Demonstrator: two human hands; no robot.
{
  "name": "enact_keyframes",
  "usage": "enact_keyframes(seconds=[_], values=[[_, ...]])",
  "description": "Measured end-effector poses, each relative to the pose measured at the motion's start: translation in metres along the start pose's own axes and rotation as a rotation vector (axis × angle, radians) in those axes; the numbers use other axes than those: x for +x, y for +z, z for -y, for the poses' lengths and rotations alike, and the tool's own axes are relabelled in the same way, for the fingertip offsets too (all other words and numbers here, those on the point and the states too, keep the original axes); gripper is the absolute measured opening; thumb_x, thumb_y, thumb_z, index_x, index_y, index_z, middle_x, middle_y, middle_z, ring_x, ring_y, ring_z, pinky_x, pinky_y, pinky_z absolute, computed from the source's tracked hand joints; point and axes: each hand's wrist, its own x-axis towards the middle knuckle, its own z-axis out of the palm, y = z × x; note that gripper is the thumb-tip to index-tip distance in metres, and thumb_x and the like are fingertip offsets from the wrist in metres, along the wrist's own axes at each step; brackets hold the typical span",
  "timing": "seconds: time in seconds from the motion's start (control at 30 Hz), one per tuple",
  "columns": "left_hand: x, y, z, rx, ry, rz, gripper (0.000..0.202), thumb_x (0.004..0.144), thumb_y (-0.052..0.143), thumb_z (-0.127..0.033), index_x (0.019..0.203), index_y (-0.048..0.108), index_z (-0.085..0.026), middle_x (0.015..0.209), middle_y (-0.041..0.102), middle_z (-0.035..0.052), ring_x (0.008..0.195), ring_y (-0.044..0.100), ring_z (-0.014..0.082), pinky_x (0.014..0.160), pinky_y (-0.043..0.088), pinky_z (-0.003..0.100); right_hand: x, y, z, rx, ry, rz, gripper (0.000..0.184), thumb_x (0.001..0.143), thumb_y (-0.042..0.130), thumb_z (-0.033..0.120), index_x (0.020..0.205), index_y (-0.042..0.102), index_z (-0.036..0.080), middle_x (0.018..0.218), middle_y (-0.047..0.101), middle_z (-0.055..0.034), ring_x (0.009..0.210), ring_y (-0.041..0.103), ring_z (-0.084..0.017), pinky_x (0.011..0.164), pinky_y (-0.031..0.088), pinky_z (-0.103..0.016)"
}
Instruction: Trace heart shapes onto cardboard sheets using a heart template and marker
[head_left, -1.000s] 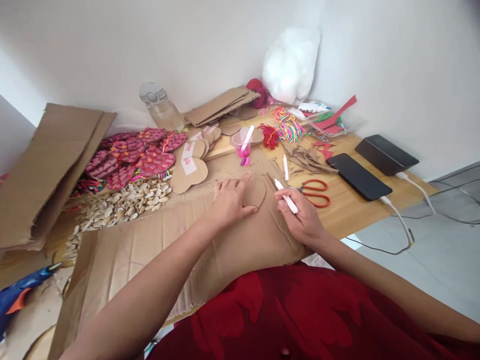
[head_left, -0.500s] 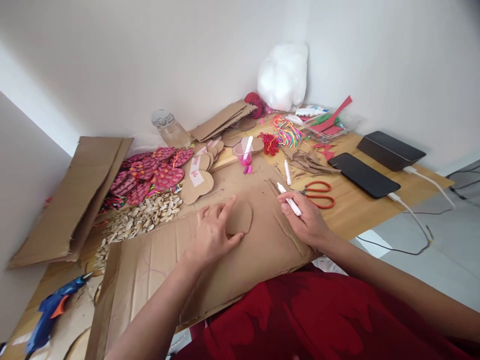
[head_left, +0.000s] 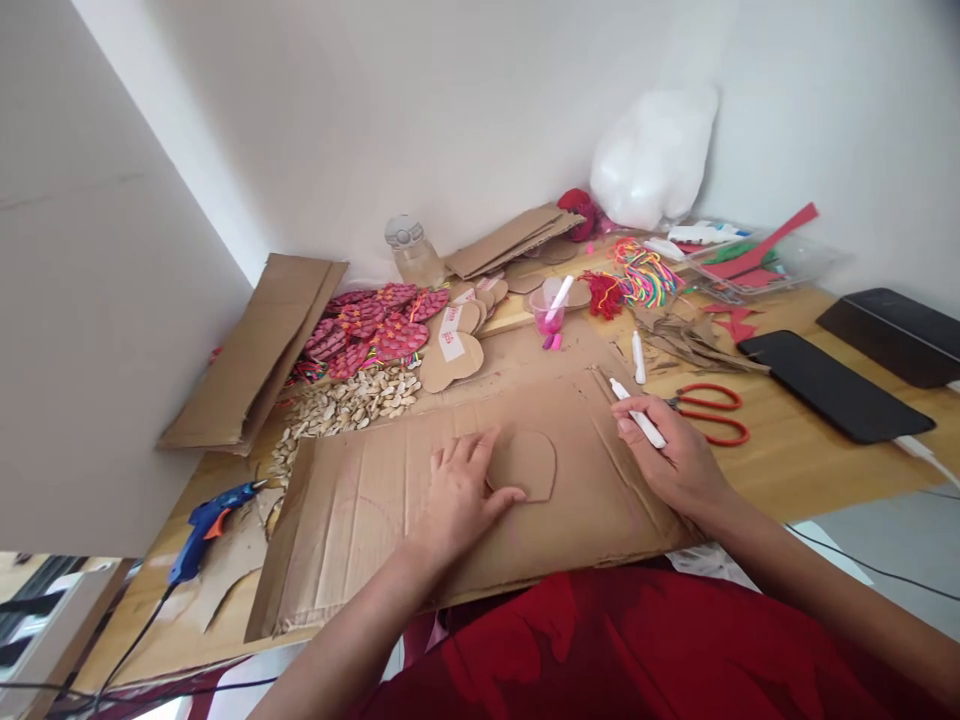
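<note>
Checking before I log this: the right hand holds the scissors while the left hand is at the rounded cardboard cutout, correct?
The tool is wrong: the head view shows a white pen in the right hand. The left hand is at the rounded cardboard cutout.

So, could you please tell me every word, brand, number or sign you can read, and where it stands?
No text is legible.
Labels on the cardboard hearts: red print, too small and blurred to read.
Jar lid: dark markings, no readable words.
</note>
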Motion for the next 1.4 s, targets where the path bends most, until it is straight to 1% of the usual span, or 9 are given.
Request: enact_keyframes(seconds=[0.13,0.23,0.37,0.5,0.67,0.77,1.03,1.23,1.4], values=[[0.013,0.0,-0.01,-0.112,-0.054,0.085,0.072,0.074,0.091,-0.046,0.138,0.061,-0.028,0.132,0.066,0.0109,0.127,0.059,0.0351,0.11,0.043,0.052,0.001,0.001,-0.001,-0.029,-0.038,-0.007,0.016,0.101,0.055,0.035,0.108,0.064,0.024,0.1,0.076,-0.0069,0.09,0.073,-0.024,0.078,0.054,-0.036],[0.019,0.0,-0.006,-0.384,-0.155,0.118,0.056,0.062,0.097,-0.03,0.109,0.069,-0.023,0.115,0.069,0.0073,0.111,0.064,0.0296,0.098,0.05,0.042,0.001,0.001,-0.001,-0.041,-0.061,-0.014,0.014,0.1,0.057,0.034,0.108,0.063,0.025,0.099,0.075,-0.0064,0.087,0.073,-0.024,0.077,0.055,-0.037],[0.04,-0.002,0.004,-0.607,-0.203,0.142,0.023,0.076,0.082,-0.026,0.089,0.063,-0.021,0.084,0.067,-0.0012,0.078,0.064,0.0171,0.071,0.05,0.028,0.001,0.002,-0.002,-0.047,-0.079,0.004,0.013,0.099,0.058,0.032,0.11,0.063,0.025,0.101,0.076,-0.0067,0.089,0.073,-0.025,0.076,0.055,-0.037],[0.087,-0.011,0.011,-0.654,-0.198,0.058,0.008,0.088,0.068,-0.024,0.093,0.063,-0.02,0.086,0.07,-0.0008,0.079,0.066,0.015,0.072,0.052,0.025,0.001,0.003,-0.002,-0.043,-0.077,0.008,0.013,0.1,0.057,0.031,0.109,0.063,0.025,0.101,0.075,-0.0065,0.089,0.073,-0.025,0.076,0.055,-0.038],[0.151,-0.02,0.011,-0.613,-0.24,-0.015,0.013,0.093,0.065,-0.018,0.105,0.07,-0.019,0.099,0.073,0.0056,0.093,0.068,0.0192,0.083,0.057,0.033,0.0,0.002,0.0,-0.036,-0.041,0.012,0.013,0.1,0.056,0.031,0.108,0.063,0.024,0.099,0.076,-0.0059,0.087,0.073,-0.024,0.076,0.055,-0.038],[0.173,-0.016,0.007,-0.604,-0.269,0.024,0.02,0.097,0.068,-0.03,0.113,0.069,-0.017,0.115,0.071,0.008,0.103,0.068,0.0208,0.091,0.06,0.04,0.0,0.001,0.001,-0.025,-0.029,0.013,0.012,0.1,0.056,0.031,0.107,0.063,0.024,0.099,0.076,-0.0063,0.088,0.073,-0.024,0.076,0.055,-0.038],[0.205,0.018,-0.03,-0.707,-0.295,0.199,0.037,0.1,0.066,-0.04,0.129,0.064,-0.017,0.128,0.067,0.0101,0.109,0.068,0.023,0.092,0.061,0.044,0.001,0.001,0.002,-0.013,-0.039,0.003,0.013,0.102,0.052,0.03,0.107,0.064,0.025,0.101,0.076,-0.0059,0.092,0.072,-0.024,0.08,0.055,-0.038],[0.224,0.028,-0.062,-0.759,-0.29,0.17,0.039,0.1,0.066,-0.04,0.131,0.063,-0.018,0.131,0.066,0.0107,0.111,0.068,0.0238,0.094,0.061,0.046,-0.002,0.001,0.001,0.039,0.014,-0.046,0.015,0.105,0.049,0.03,0.108,0.063,0.026,0.096,0.073,-0.0044,0.081,0.072,-0.022,0.075,0.055,-0.037],[0.22,0.028,-0.068,-0.763,-0.263,0.085,0.036,0.1,0.066,-0.039,0.129,0.064,-0.017,0.125,0.068,0.0096,0.103,0.07,0.0212,0.089,0.062,0.042,-0.002,0.001,0.001,0.04,0.017,-0.04,0.015,0.106,0.048,0.032,0.107,0.062,0.027,0.087,0.071,-0.002,0.075,0.07,-0.02,0.075,0.055,-0.037]])
